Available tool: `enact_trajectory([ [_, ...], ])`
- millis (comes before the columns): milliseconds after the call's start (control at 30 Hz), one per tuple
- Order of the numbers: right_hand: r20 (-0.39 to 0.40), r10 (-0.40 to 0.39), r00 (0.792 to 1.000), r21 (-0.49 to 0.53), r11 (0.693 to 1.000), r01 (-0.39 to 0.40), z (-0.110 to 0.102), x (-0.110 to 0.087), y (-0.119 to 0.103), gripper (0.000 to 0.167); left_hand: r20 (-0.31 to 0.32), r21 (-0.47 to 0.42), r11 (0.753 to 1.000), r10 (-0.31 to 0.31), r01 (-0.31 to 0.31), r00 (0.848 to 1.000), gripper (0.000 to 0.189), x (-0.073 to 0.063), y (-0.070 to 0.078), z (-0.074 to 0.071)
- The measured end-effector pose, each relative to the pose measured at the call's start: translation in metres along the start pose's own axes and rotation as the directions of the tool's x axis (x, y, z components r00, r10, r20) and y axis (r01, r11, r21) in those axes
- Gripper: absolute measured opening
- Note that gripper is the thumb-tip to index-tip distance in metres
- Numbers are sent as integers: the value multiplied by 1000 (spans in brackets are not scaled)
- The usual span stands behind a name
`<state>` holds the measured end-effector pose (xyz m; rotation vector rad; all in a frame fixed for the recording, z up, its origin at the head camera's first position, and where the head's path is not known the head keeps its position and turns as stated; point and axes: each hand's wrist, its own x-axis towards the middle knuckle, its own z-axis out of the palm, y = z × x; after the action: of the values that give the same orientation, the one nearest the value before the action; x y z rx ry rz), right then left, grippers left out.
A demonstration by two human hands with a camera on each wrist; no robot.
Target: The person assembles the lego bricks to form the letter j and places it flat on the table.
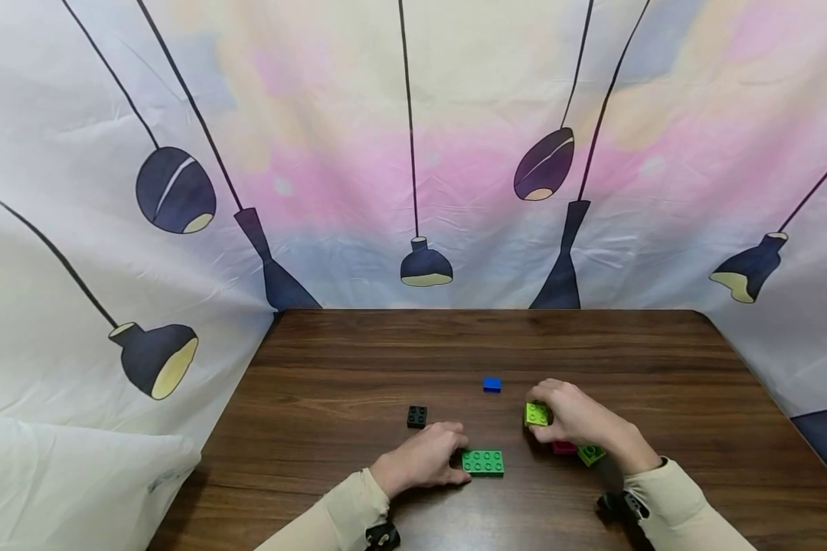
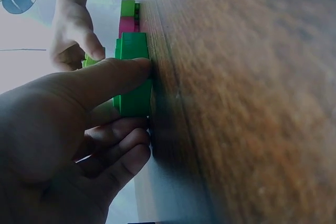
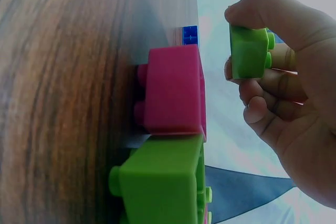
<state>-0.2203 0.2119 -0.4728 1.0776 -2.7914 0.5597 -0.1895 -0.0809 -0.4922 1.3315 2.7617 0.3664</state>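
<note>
On the table, my left hand [image 1: 427,457] grips the left end of a long green toy brick [image 1: 483,463], which lies studs up. The thumb runs across the near side of that green brick [image 2: 135,98] in the left wrist view, with fingers behind it. To the right, my right hand [image 1: 579,417] pinches a small lime green brick [image 1: 537,415] between thumb and fingers. In the right wrist view this lime brick [image 3: 249,53] is raised off the table. Under the right wrist lie a magenta brick [image 3: 173,90] and another green brick [image 3: 163,182], side by side.
A black brick [image 1: 416,416] sits just beyond the left hand. Farther back lies a small blue brick [image 1: 492,385]. The brown wooden table [image 1: 358,344] ends at a hanging cloth [image 1: 482,252] printed with lamps.
</note>
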Motion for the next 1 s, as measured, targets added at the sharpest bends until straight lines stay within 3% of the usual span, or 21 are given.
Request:
enact_trajectory([
  [633,-19,-63,998,45,997,64,6,1,-10,31,14,11,1000,11,-12,1000,24,3,1,-4],
  [1000,27,-79,997,123,990,75,11,3,-20,28,18,0,1000,-3,3,1000,24,0,1,-3],
])
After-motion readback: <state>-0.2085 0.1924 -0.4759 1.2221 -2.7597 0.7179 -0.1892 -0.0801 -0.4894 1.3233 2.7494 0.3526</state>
